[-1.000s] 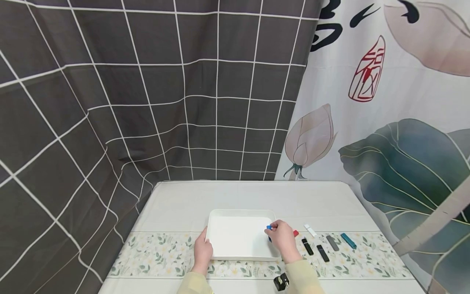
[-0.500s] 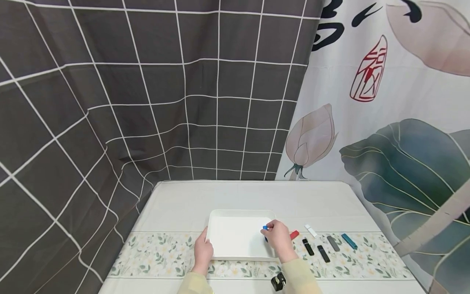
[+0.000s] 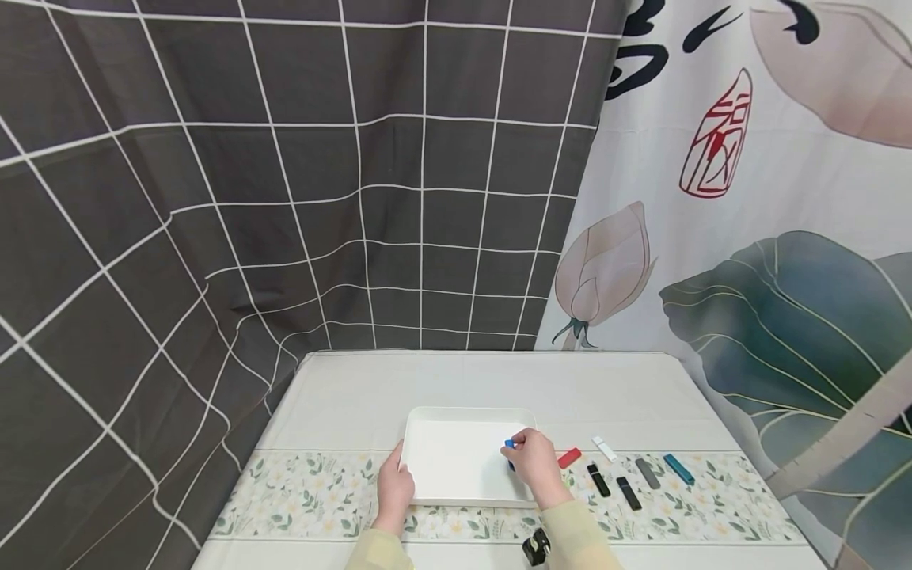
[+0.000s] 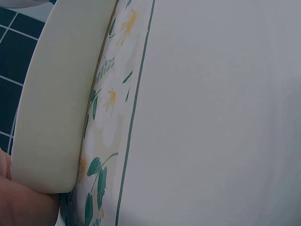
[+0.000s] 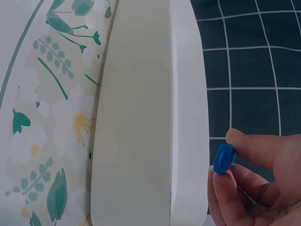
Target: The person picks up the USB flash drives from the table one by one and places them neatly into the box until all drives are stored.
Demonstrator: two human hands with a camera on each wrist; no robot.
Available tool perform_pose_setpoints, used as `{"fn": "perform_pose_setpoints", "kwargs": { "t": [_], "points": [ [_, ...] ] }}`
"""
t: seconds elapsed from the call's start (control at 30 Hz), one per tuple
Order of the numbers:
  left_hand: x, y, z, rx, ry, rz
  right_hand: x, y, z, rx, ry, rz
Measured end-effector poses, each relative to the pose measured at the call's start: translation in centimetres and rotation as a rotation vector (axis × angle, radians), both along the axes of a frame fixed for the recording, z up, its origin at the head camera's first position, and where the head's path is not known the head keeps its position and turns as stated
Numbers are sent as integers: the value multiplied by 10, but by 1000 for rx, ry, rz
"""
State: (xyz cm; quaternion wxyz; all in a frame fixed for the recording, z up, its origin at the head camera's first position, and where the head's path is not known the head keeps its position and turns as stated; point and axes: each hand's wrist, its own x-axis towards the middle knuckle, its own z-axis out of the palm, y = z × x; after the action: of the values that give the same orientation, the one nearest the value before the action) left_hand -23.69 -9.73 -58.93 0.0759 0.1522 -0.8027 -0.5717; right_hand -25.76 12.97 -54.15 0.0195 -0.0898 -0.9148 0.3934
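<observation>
My left hand grips the left side of a white rectangular tray. In the left wrist view its fingers lie against a corner of the tray, and most of the hand is out of frame. Over the tray's right part, my right hand pinches a small blue USB flash drive between thumb and fingertips. In the right wrist view the drive shows one rounded blue end, held above the rim. From the head, the fingers hide part of it.
Right of the tray lie a red flash drive, a white one, two black ones, a grey one and a teal one. A black object sits by the right sleeve, near the front.
My right hand has moved a little left over the tray with the blue flash drive, uncovering more of the red one. The black object by the sleeve has shifted slightly left. My left hand stays put.
</observation>
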Motion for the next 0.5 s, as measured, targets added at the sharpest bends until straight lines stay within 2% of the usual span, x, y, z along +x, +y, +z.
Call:
{"fn": "perform_pose_setpoints", "kwargs": {
  "t": [0.5],
  "points": [
    [-1,0,-1,14,-14,5,0,-15,-6,9,1,25]
  ]
}}
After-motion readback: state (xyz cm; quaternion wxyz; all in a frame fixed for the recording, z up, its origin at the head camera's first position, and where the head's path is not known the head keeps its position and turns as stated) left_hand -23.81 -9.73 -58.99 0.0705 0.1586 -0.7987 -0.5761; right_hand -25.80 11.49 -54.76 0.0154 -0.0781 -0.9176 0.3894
